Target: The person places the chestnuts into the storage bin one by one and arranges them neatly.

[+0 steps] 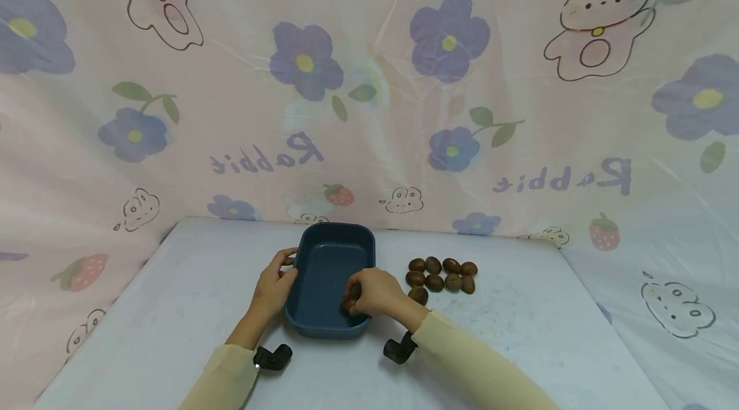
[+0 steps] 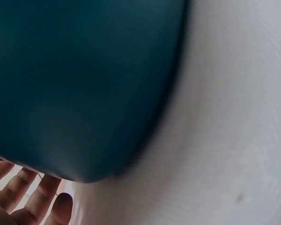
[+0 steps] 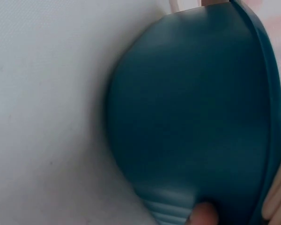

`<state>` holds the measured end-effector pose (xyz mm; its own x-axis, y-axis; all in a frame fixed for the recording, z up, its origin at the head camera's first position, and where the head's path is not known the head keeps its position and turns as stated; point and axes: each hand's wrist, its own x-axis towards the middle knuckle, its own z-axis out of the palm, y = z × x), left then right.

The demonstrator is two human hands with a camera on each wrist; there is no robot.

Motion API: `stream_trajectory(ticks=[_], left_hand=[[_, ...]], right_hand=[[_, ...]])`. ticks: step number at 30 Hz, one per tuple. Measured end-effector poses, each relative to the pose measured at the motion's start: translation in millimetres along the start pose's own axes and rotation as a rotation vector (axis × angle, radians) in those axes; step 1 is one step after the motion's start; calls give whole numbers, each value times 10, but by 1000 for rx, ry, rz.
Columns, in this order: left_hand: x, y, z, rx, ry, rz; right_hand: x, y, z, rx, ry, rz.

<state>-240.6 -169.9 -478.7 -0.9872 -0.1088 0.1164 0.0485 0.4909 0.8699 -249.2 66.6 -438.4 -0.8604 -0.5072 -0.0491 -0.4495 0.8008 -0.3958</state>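
A dark blue rectangular container (image 1: 323,281) with rounded corners stands on the table, its mouth facing up. My left hand (image 1: 274,287) rests against its left wall, fingers spread along the outside; in the left wrist view the fingertips (image 2: 42,192) meet the wall's edge. Over the container's near right part, my right hand (image 1: 375,294) pinches a brown chestnut (image 1: 348,303) inside the rim. More chestnuts (image 1: 434,283) lie on the table to the right in two rows, with a single chestnut (image 1: 418,296) in front of them, just behind the right wrist.
The white tabletop (image 1: 519,333) extends around the container. A patterned curtain (image 1: 369,108) with flowers and rabbits hangs behind and at the sides. Small black wrist cameras (image 1: 274,357) sit under both wrists, close above the table.
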Motion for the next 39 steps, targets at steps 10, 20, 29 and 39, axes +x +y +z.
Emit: stream_trajectory(ticks=[10,20,29,39], left_hand=[[-28,-18,7,9,-2,-1],[-25,-25,-4,3,3,5],[-17,9,-7,-13,8,1],[-16,24,-19,2,4,9]], right_hand=[[-28,-2,38,31,-4,-16],[-70,4,36,58,29,-30],[-208,25,-63,119,106,-78],[-289,85,-234,166,131,-102]])
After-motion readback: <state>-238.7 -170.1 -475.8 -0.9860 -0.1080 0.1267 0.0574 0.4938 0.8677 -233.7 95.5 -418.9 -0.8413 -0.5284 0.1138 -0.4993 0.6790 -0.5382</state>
